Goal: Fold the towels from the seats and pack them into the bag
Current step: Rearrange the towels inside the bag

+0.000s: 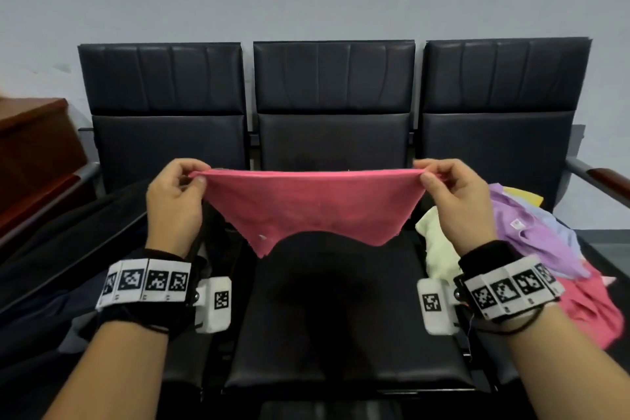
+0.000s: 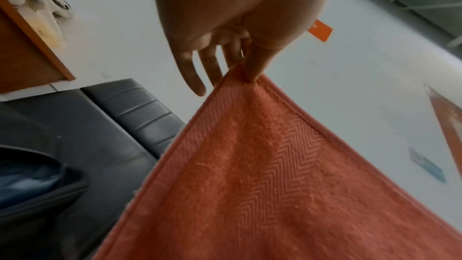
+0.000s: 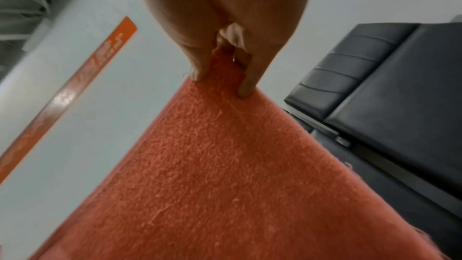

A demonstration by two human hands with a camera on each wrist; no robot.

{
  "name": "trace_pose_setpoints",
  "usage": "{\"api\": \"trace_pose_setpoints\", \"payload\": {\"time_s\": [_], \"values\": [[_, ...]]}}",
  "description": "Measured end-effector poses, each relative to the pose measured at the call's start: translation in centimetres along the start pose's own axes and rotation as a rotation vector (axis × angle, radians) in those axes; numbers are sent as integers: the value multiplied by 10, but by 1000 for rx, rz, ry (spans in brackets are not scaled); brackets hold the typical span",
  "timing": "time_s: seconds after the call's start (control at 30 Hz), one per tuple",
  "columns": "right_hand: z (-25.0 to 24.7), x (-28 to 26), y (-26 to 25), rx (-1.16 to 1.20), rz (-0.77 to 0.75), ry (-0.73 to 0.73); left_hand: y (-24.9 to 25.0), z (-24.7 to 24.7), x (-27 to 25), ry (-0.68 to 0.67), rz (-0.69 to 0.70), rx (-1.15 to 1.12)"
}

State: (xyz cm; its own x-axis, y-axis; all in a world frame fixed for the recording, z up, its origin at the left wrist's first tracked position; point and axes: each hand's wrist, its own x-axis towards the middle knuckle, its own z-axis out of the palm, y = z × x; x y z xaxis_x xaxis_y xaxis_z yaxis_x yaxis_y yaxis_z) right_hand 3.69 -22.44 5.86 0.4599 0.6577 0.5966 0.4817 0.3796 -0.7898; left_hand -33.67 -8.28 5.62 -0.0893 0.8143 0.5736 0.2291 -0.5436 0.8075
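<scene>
A pink towel [image 1: 306, 208] hangs doubled over in the air above the middle seat [image 1: 341, 334], stretched taut between both hands. My left hand [image 1: 191, 181] pinches its left top corner between thumb and fingers; in the left wrist view the towel [image 2: 262, 185] looks orange-red under that left hand [image 2: 240, 70]. Over at the other top corner, my right hand [image 1: 429, 177] pinches the cloth, shown close in the right wrist view where the right hand [image 3: 220, 74] meets the towel [image 3: 225, 175]. A dark bag [image 1: 68, 283] lies on the left seat.
A heap of loose towels fills the right seat: pale yellow [image 1: 436, 249], lilac [image 1: 531, 232], another pink one [image 1: 593, 310]. Three black seat backs [image 1: 334, 78] stand against a grey wall. A brown wooden cabinet [image 1: 30, 147] stands at the far left.
</scene>
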Motion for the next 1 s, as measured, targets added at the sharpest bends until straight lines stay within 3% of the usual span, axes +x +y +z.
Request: {"api": "trace_pose_setpoints", "payload": {"time_s": [0.1,0.3,0.47,0.73,0.9,1.0], "values": [[0,-39,35,-27,110,-74,-24,1,-28,-94,-104,-13],[-6,-107,107,-126,443,-302,-82,-3,-87,-391,-373,206],[-12,-128,129,-79,534,-364,-111,-3,-114,-595,-513,294],[8,-129,170,-46,628,-182,-145,24,-123,-443,-612,283],[35,-110,193,-102,608,-162,-175,36,-114,-268,-616,342],[50,-96,209,-160,602,-153,-195,41,-104,-250,-617,365]]}}
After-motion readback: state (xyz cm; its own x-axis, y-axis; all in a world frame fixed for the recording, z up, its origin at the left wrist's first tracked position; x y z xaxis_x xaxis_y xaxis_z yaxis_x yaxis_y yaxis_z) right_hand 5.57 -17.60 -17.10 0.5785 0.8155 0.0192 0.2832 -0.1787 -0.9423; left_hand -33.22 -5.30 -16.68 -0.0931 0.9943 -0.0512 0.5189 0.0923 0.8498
